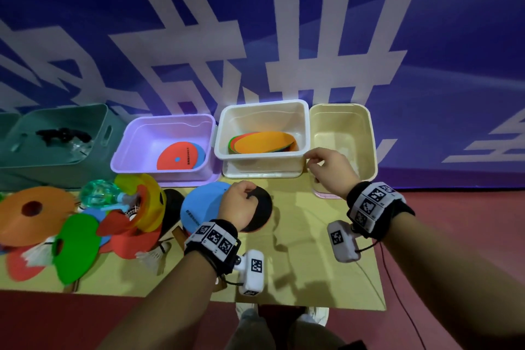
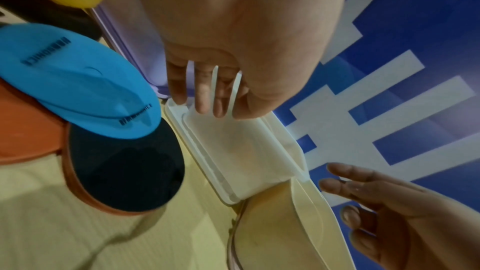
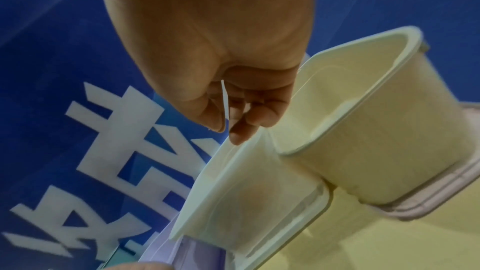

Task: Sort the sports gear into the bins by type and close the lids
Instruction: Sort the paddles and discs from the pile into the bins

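Observation:
My left hand [image 1: 246, 194] hovers over a black table-tennis paddle [image 1: 262, 209] and a blue flat disc [image 1: 203, 203]. In the left wrist view its fingers [image 2: 203, 98] hang loosely and hold nothing. My right hand [image 1: 314, 161] is at the corner where the white bin [image 1: 255, 156] meets the cream bin [image 1: 369, 133]. Its fingers [image 3: 235, 132] are relaxed and empty beside the white rim [image 3: 221, 163]. The white bin holds a stack of orange and green flat discs [image 1: 265, 142]. A purple bin [image 1: 125, 150] holds red and blue discs [image 1: 180, 156].
A teal bin [image 1: 102, 133] with black items stands at the far left. Left on the yellow table lies a pile of orange [image 1: 34, 212], green [image 1: 75, 250], red and yellow [image 1: 147, 199] cones with shuttlecocks [image 1: 150, 258]. A blue banner wall rises right behind the bins.

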Motion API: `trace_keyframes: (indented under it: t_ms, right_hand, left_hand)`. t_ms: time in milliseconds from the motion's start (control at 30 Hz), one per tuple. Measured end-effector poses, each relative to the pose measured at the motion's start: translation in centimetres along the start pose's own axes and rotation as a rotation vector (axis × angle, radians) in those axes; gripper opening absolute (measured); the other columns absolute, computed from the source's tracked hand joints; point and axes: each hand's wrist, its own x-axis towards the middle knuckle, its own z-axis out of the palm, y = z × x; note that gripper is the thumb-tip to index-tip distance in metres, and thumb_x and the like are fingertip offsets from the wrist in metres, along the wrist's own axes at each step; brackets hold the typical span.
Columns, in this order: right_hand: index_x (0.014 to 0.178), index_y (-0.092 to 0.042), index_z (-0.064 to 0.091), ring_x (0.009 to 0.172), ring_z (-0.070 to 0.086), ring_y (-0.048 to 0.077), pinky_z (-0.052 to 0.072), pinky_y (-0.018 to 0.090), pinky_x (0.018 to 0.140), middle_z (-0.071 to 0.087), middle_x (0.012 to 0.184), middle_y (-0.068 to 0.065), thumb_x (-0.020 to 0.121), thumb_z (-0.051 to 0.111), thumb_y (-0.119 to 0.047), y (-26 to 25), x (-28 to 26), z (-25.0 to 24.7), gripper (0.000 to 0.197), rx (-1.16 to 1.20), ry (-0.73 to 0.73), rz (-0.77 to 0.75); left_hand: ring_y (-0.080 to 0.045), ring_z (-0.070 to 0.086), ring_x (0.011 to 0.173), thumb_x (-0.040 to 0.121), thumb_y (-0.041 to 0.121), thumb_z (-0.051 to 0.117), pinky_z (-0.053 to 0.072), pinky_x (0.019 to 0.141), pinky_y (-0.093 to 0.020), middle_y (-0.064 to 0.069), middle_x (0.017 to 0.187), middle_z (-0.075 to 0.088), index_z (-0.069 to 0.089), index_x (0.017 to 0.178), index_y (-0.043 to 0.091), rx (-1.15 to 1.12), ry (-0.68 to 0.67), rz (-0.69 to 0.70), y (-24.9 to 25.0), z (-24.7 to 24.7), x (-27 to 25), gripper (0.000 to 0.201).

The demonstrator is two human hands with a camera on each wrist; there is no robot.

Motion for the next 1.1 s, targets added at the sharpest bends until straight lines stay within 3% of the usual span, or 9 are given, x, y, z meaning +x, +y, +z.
trace_keyframes:
  t_ms: [67,200,300,367,467,633,800,967,1100]
  right_hand:
    - [0.107,-0.026,0.065,0.057,0.064,0.015,0.051,0.03,0.055,0.066,0.095,-0.002,0.093,0.049,-0.016,-1.1,0.1,1.9,0.024,0.019,-0.048,0.007]
    - [0.11,-0.022,0.065,0.06,0.066,0.014,0.056,0.031,0.063,0.065,0.096,-0.003,0.093,0.048,-0.017,-3.0,0.3,5.8,0.025,-0.02,-0.128,0.004]
    - [0.109,-0.023,0.064,0.061,0.066,0.015,0.05,0.025,0.058,0.067,0.092,-0.001,0.093,0.049,-0.015,-3.6,0.3,8.9,0.023,-0.031,-0.186,0.037]
    - [0.104,-0.021,0.064,0.06,0.065,0.019,0.046,0.022,0.054,0.068,0.085,0.005,0.091,0.05,-0.01,-3.5,0.4,11.1,0.022,-0.024,-0.206,0.062]
    - [0.095,-0.02,0.063,0.056,0.063,0.023,0.049,0.029,0.051,0.068,0.077,0.016,0.089,0.053,-0.006,-3.1,0.5,13.7,0.019,0.01,-0.215,0.076]
    - [0.095,-0.026,0.066,0.07,0.066,0.024,0.055,0.036,0.065,0.07,0.085,0.007,0.087,0.048,-0.011,-2.0,0.9,17.7,0.025,0.016,-0.199,0.21]
    - [0.114,-0.021,0.064,0.087,0.058,0.02,0.054,0.04,0.085,0.062,0.098,-0.002,0.087,0.054,-0.012,-2.1,1.2,21.5,0.03,-0.049,-0.223,0.325]
    - [0.128,-0.021,0.059,0.111,0.059,0.022,0.04,0.023,0.087,0.065,0.122,0.003,0.084,0.058,-0.014,-2.3,1.7,24.9,0.044,-0.114,-0.214,0.379]
    - [0.135,-0.02,0.054,0.118,0.056,0.024,0.039,0.023,0.092,0.06,0.13,0.006,0.086,0.058,-0.014,-2.9,1.8,26.4,0.049,-0.144,-0.166,0.391]
  left_hand:
    - [-0.02,0.059,0.112,0.088,0.006,0.053,0.045,0.102,-0.032,-0.001,0.12,0.065,0.063,0.122,0.015,-0.015,0.018,-0.035,-1.7,-1.2,0.4,0.036]
    - [-0.022,0.06,0.114,0.088,0.004,0.056,0.043,0.105,-0.033,-0.004,0.124,0.064,0.064,0.12,0.012,-0.012,0.068,-0.084,-5.8,-3.8,1.4,0.034]
    - [-0.023,0.06,0.114,0.088,0.006,0.057,0.043,0.104,-0.032,-0.006,0.126,0.063,0.064,0.121,0.01,0.018,0.111,-0.109,-8.9,-5.9,1.9,0.033]
    - [-0.025,0.059,0.115,0.09,0.007,0.056,0.045,0.103,-0.033,-0.008,0.128,0.061,0.062,0.123,0.009,0.032,0.087,-0.112,-10.7,-7.1,2.4,0.034]
    - [-0.025,0.056,0.12,0.092,0.009,0.055,0.044,0.104,-0.035,-0.009,0.133,0.058,0.061,0.126,0.009,0.075,0.03,-0.101,-12.7,-8.1,3.6,0.035]
    - [-0.027,0.05,0.125,0.089,0.008,0.056,0.041,0.106,-0.034,-0.01,0.138,0.048,0.062,0.124,0.01,0.167,-0.017,-0.084,-15.3,-8.8,5.6,0.036]
    - [-0.026,0.046,0.128,0.088,0.007,0.056,0.036,0.11,-0.031,-0.008,0.144,0.037,0.06,0.126,0.009,0.175,-0.068,-0.075,-16.8,-9.3,6.8,0.038]
    - [-0.025,0.043,0.132,0.089,0.012,0.056,0.031,0.11,-0.025,-0.008,0.149,0.032,0.055,0.132,0.012,0.201,-0.192,-0.079,-17.4,-9.4,7.6,0.042]
    - [-0.026,0.045,0.129,0.088,0.013,0.057,0.035,0.109,-0.028,-0.009,0.143,0.038,0.056,0.131,0.014,0.199,-0.252,-0.08,-18.0,-9.8,8.1,0.043]
